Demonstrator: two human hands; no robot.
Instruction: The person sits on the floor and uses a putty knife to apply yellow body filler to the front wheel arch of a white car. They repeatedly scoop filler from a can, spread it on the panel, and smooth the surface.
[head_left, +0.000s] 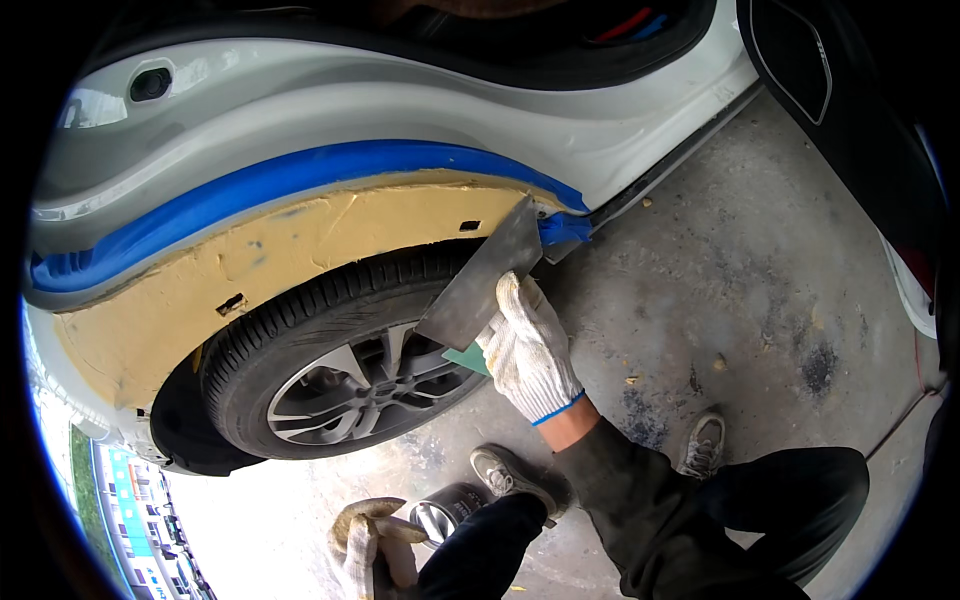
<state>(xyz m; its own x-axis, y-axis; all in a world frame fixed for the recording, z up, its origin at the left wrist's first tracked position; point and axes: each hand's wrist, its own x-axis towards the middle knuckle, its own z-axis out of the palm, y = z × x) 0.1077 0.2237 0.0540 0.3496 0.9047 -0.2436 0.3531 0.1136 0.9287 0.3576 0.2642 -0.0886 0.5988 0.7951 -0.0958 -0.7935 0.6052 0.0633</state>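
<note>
My gloved right hand point(528, 350) is closed around a flat grey metal spreader point(478, 275), its far end over the right end of the tan filler point(330, 232) above the tyre point(290, 320), a green piece point(467, 358) poking out below. My gloved left hand point(372, 550) sits low by an open can point(447, 510); whether it grips anything, I cannot tell. Blue tape point(370, 158) borders the filler on the white car point(420, 110).

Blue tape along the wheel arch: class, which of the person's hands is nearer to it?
The right. In the picture, the right hand, holding a flat metal blade, is below the right end of the blue tape; the left hand is much farther away, near the lower edge.
</note>
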